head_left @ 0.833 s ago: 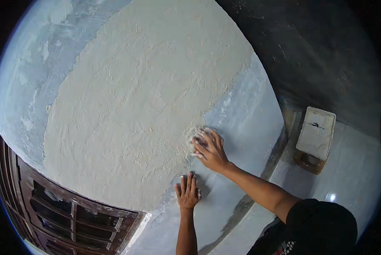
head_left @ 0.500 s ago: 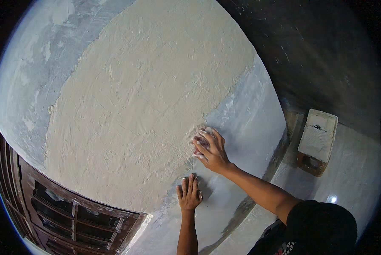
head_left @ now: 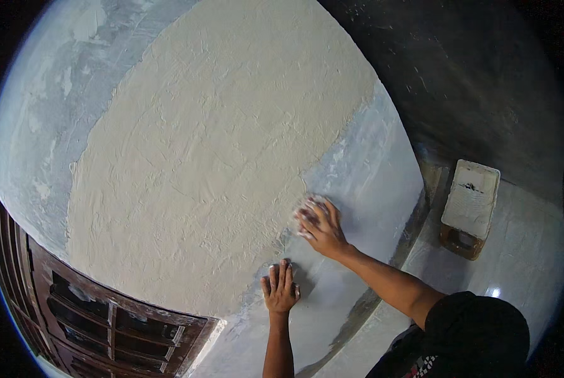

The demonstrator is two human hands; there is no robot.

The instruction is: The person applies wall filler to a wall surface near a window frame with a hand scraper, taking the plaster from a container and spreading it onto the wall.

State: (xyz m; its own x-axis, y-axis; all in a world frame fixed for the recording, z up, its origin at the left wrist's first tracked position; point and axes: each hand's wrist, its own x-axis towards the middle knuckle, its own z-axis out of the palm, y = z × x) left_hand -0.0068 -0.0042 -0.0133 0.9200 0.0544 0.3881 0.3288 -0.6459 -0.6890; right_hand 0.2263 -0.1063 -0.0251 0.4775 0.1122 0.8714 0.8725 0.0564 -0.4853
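While right hand (head_left: 325, 232) holds one wad (head_left: 305, 214), left hand (head_left: 281, 292) touches one wall (head_left: 200, 157).

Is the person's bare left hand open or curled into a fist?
Open: the bare left hand shows its fingers straightened, pointing up the picture, against the bluish-grey wall.

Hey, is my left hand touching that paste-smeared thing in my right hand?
Apart. The head view shows a strip of wall between the left hand and the paste-smeared thing in the right hand.
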